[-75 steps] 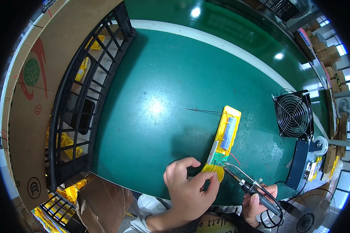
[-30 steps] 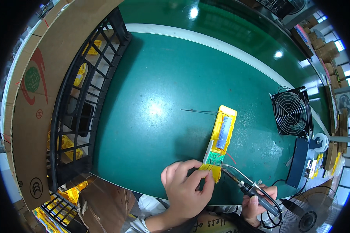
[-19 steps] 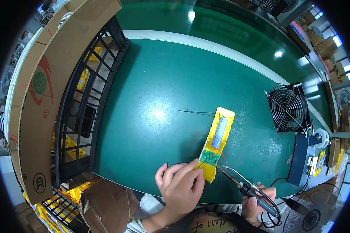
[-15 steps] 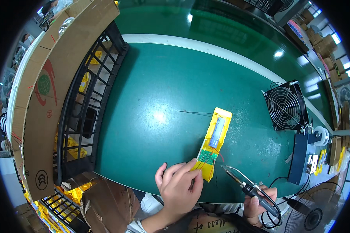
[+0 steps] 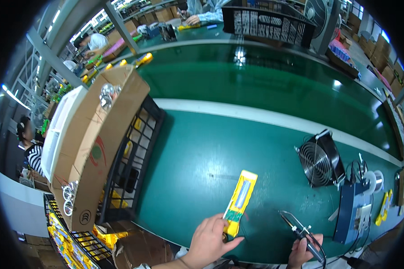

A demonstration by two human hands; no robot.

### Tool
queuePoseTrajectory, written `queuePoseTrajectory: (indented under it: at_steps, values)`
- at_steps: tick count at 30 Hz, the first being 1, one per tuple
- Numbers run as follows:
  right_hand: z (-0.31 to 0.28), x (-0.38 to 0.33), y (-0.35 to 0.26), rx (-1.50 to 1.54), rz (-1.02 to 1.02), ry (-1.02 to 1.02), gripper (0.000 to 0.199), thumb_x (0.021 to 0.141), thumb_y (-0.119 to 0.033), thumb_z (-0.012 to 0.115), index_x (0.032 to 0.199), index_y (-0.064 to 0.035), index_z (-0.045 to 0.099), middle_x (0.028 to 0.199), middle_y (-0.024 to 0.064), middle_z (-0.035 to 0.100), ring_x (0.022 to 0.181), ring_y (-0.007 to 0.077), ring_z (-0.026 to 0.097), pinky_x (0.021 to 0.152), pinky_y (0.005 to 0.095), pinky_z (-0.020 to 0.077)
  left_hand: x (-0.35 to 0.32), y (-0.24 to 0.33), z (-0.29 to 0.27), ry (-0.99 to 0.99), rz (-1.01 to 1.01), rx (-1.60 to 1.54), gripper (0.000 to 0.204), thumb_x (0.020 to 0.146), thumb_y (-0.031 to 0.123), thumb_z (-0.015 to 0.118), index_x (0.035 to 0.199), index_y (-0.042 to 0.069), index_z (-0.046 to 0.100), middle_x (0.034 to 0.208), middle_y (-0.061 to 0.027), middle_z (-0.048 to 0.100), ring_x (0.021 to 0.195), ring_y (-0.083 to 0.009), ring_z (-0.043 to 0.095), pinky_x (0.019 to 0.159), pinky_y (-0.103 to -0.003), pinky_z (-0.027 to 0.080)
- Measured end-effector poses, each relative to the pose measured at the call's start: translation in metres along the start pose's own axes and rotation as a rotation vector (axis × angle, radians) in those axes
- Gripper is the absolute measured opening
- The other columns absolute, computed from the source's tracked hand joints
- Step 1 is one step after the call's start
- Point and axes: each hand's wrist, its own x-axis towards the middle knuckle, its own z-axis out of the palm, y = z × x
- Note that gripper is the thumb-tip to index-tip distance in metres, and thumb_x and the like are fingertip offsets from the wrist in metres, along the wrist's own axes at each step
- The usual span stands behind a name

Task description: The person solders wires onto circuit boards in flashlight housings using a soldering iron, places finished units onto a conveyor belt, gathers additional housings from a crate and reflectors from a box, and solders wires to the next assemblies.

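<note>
A long yellow plastic housing point(image 5: 231, 229) lies tilted on the green table, its far end leaning right. Inside it sit a blue cylindrical battery point(image 5: 243, 194) and, nearer me, a small green circuit board point(image 5: 232, 215) with thin wires. My left hand point(image 5: 209, 240) grips the housing's near end, fingers along its left edge and thumb stretched out beside the end. In my right hand point(image 5: 304, 252) is a soldering iron point(image 5: 299, 233), held by its dark handle. A thin curved metal tube runs along the iron. Its tip points up and left, apart from the housing.
A black fan point(image 5: 317, 162) stands at the right, behind a dark blue soldering station point(image 5: 344, 210) and a solder wire spool point(image 5: 378, 180). At left, a cardboard box point(image 5: 134, 92) adjoins a black plastic crate point(image 5: 151, 117). Another crate point(image 5: 83, 246) holds yellow parts. People work beyond.
The view has tilted up, showing more of the room. My left fingers have shifted off the circuit board to the housing's edge. The soldering iron remains in my right hand.
</note>
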Motion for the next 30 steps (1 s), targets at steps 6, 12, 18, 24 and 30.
queuePoseTrajectory:
  at_steps: [6, 12, 18, 24, 30]
  values:
    - [0.004, 0.017, -0.013, -0.018, 0.102, 0.003, 0.015, 0.082, -0.011, 0.055, 0.080, -0.0017, 0.045, 0.055, 0.0060, 0.051, 0.044, 0.0107, 0.047, 0.044, 0.0224, 0.0395, 0.032, -0.016, -0.007, 0.097, -0.052, 0.086, 0.039, 0.065, 0.024, 0.076, 0.083, 0.002, 0.050, 0.095, -0.0165, 0.058, 0.083, -0.0323, 0.053, 0.073, -0.038, 0.044]
    - [0.001, 0.018, -0.012, -0.015, 0.187, 0.029, 0.017, 0.081, -0.011, 0.058, 0.085, -0.0015, 0.044, 0.058, 0.0075, 0.053, 0.045, 0.0114, 0.047, 0.045, 0.0237, 0.0391, 0.199, -0.061, -0.005, 0.312, -0.002, 0.110, 0.038, 0.065, 0.019, 0.075, 0.081, 0.002, 0.045, 0.077, -0.0175, 0.053, 0.076, -0.0349, 0.048, 0.067, -0.042, 0.040]
    - [-0.018, 0.025, 0.006, 0.027, 0.537, -0.237, 0.022, 0.082, -0.014, 0.062, 0.089, 0.0020, 0.048, 0.062, 0.0096, 0.055, 0.050, 0.0133, 0.051, 0.043, 0.0252, 0.0400, 0.381, -0.120, -0.027, 0.517, -0.042, 0.215, 0.032, 0.065, 0.019, 0.075, 0.080, 0.001, 0.052, 0.081, -0.0159, 0.059, 0.082, -0.0347, 0.055, 0.068, -0.043, 0.045]
    - [-0.003, 0.041, 0.021, 0.015, 0.417, 0.105, 0.018, 0.081, -0.012, 0.059, 0.086, 0.0005, 0.046, 0.061, 0.0088, 0.052, 0.049, 0.0131, 0.048, 0.041, 0.0254, 0.0385, 0.401, -0.109, -0.014, 0.698, -0.058, 0.164, 0.039, 0.065, 0.020, 0.074, 0.088, 0.001, 0.050, 0.093, -0.0201, 0.055, 0.089, -0.0374, 0.053, 0.074, -0.044, 0.045]
    - [0.008, 0.049, 0.022, -0.027, 0.338, 0.178, 0.015, 0.080, -0.009, 0.057, 0.082, -0.0009, 0.044, 0.060, 0.0081, 0.048, 0.048, 0.0129, 0.045, 0.040, 0.0256, 0.0369, 0.187, -0.072, -0.045, 0.488, 0.357, -0.132, 0.029, 0.071, 0.012, 0.066, 0.093, 0.001, 0.051, 0.102, -0.0164, 0.055, 0.092, -0.0341, 0.053, 0.079, -0.039, 0.044]
